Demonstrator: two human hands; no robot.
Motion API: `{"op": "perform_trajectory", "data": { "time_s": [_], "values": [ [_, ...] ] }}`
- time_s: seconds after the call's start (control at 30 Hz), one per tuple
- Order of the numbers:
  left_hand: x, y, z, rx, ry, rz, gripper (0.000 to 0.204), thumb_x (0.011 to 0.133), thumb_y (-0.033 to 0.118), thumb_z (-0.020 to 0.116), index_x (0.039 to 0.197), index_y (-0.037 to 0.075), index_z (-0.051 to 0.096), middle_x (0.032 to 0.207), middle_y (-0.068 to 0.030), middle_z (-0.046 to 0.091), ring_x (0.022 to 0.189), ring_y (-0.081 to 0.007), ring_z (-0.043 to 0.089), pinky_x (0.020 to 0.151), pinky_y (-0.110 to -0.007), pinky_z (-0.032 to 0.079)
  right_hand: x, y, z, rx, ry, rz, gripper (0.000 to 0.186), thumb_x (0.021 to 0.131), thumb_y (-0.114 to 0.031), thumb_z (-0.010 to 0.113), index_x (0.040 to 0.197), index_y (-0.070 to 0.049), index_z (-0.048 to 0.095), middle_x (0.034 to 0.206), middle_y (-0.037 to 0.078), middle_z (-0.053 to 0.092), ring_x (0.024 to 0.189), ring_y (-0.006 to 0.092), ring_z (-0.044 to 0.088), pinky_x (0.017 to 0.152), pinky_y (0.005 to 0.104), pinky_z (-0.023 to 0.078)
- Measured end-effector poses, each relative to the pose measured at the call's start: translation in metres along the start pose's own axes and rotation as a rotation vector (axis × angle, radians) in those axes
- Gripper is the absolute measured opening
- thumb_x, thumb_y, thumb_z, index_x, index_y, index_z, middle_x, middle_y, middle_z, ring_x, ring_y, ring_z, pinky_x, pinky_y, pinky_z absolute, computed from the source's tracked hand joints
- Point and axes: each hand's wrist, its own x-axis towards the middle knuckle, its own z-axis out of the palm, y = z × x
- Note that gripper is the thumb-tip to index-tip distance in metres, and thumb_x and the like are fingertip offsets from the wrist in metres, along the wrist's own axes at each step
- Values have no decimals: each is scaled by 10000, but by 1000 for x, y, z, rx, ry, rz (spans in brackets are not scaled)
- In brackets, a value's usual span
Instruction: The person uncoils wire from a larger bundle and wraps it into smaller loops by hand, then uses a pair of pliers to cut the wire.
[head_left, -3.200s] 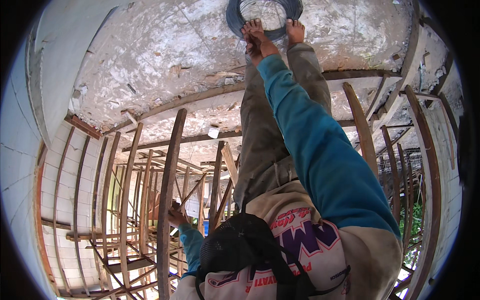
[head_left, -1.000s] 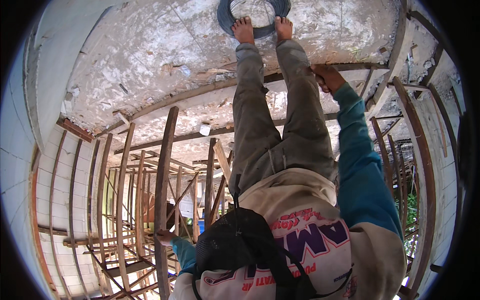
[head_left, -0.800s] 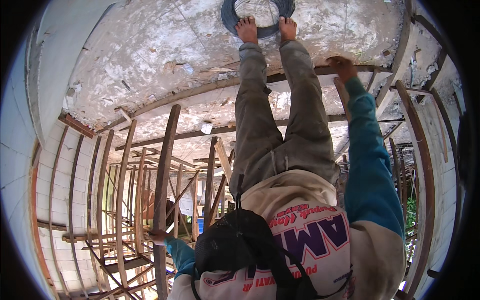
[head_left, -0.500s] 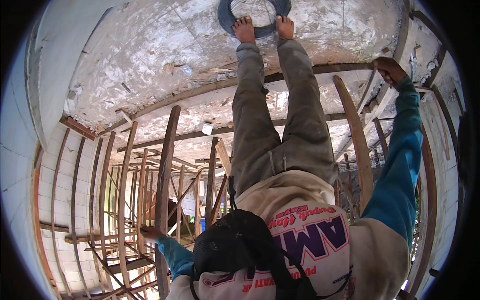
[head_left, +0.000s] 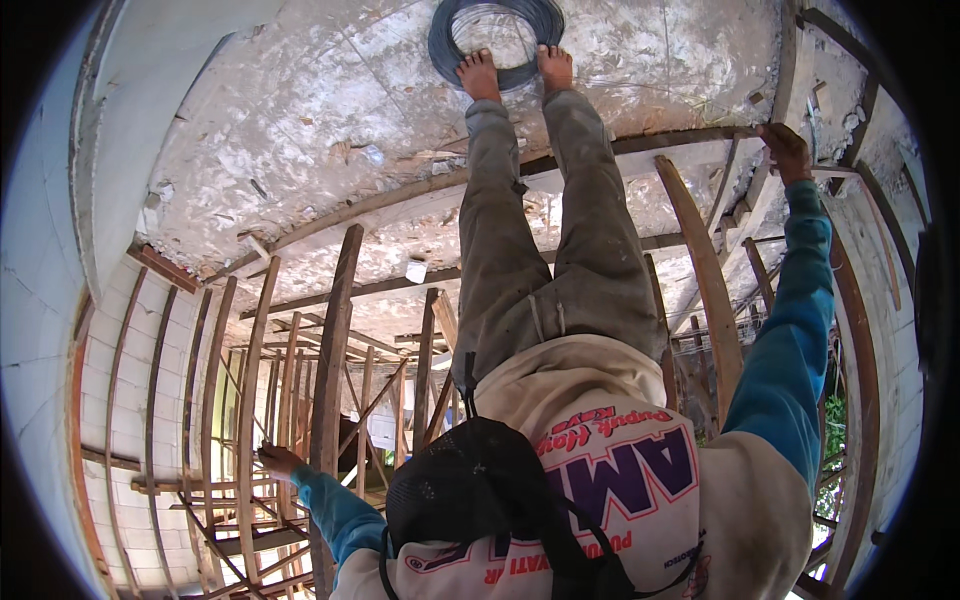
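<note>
My right hand [head_left: 786, 152], at the end of a blue sleeve, has its fingers curled at the end of a long wooden beam [head_left: 690, 138]. My left hand [head_left: 278, 460] is out on the left among upright wooden posts [head_left: 258, 380]. Its fingers look closed, and whatever is in them is too small to make out. A coil of dark wire [head_left: 442, 45] lies on the rough grey surface at my bare feet, which touch its ring. A black mesh bag [head_left: 465, 480] with straps hangs against my printed shirt.
A thick timber post [head_left: 335, 370] stands near my left arm, and another plank [head_left: 700, 260] leans beside my right leg. Several thin posts and cross braces fill the left. A pale block wall [head_left: 130, 400] closes that side. Wood scraps and rubble are scattered over the grey surface [head_left: 300, 120].
My left hand has moved outward to the left, away from the thick post. My right hand stays at the beam's end. The whole view has shifted slightly.
</note>
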Motion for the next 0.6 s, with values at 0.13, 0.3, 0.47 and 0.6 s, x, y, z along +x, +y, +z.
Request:
{"op": "perform_trajectory", "data": {
  "time_s": [0.13,0.3,0.47,0.6],
  "values": [
    [7,-5,-4,54,92,43,358,930,320,456,905,14,638,817,-194,650,702,-361,628,610,-480,497,7,-22,3,-199,147,-100,260,854,-253,606,988,-36,658,959,49,655,903,141,590,845,279,437],
    [30,10,-28,-146,355,221,339,937,318,477,888,25,640,726,-174,639,591,-297,622,495,-437,491,6,-30,19,-175,52,-160,222,870,-187,577,1018,-42,657,1027,69,656,960,136,596,855,272,448],
    [99,59,-110,-198,484,225,289,937,254,510,940,-5,638,730,-101,663,632,-167,648,514,-317,538,-70,-95,75,79,-292,-356,189,827,-62,602,1001,-13,656,1040,105,654,990,143,599,873,306,480],
    [95,144,-235,-463,800,630,270,941,202,515,902,-39,628,620,-43,574,504,-101,527,466,-240,465,-129,-149,163,-228,-584,-602,212,807,-213,669,976,-86,676,824,133,663,738,258,652,673,327,515]
  ]
}}
